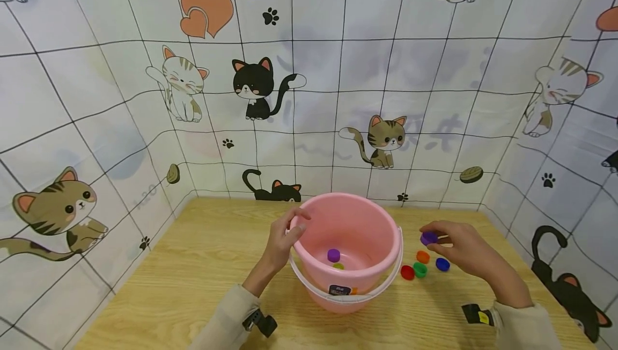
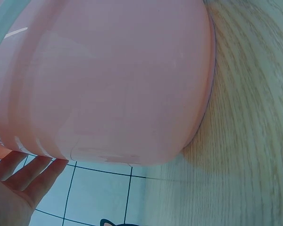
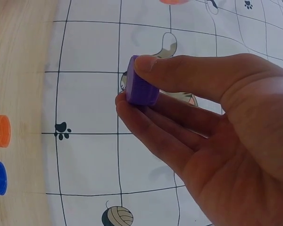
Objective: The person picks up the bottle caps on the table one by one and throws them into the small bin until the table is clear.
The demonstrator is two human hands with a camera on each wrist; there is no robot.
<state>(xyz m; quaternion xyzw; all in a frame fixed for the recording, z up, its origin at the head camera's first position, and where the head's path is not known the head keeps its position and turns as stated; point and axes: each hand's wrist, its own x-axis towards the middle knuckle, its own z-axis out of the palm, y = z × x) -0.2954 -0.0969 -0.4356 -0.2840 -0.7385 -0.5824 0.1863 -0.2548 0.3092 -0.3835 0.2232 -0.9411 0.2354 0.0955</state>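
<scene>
A pink bucket (image 1: 345, 280) with a white handle (image 1: 345, 300) stands upright on the wooden table. My left hand (image 1: 285, 237) holds its left rim, the thumb over the edge and several fingers (image 2: 30, 176) against the outer wall. Inside the bucket lie a purple cap (image 1: 333, 255) and a partly hidden yellow-green piece (image 1: 339, 266). To the right of the bucket my right hand (image 1: 461, 245) pinches another purple cap (image 3: 144, 84) between thumb and fingers, above the table. Below it lie an orange cap (image 1: 422, 256), a green cap (image 1: 420, 270), a red cap (image 1: 407, 272) and a blue cap (image 1: 442, 264).
The light wooden table (image 1: 207, 264) reaches back to a white cloth wall (image 1: 318, 146) with a grid and cartoon cats. Similar cloth hangs at both sides. The bucket's handle hangs down across its front.
</scene>
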